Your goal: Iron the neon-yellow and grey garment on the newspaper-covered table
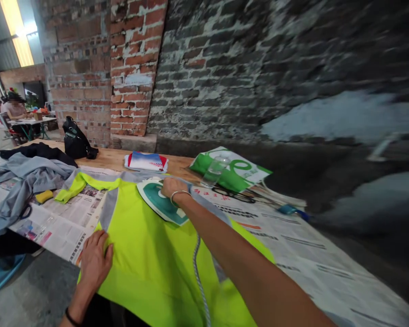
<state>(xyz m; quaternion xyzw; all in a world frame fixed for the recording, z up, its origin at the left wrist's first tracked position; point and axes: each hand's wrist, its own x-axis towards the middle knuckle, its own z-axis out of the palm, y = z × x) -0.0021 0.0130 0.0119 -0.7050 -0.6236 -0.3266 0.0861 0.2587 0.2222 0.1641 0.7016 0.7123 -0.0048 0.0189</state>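
Observation:
My right hand (173,187) is shut around the handle of a teal and white steam iron (158,202), which rests on a fluorescent yellow hi-vis vest (150,259) with grey reflective bands (108,209). A braided grey cord (198,277) runs from the iron down across the vest. My left hand (94,260) lies flat on the vest near its edge, holding nothing. The vest is spread over newspaper sheets (59,222) on a wooden table (112,159). The iron's soleplate is hidden.
A grey-blue garment (27,175) and a yellow sponge (44,196) lie at left. A folded shirt (146,162), green-printed bag (228,170), clear cup (215,169) and glasses (233,195) lie beyond. A black bag (75,140) stands by a brick wall (225,77). A person (15,111) sits far left.

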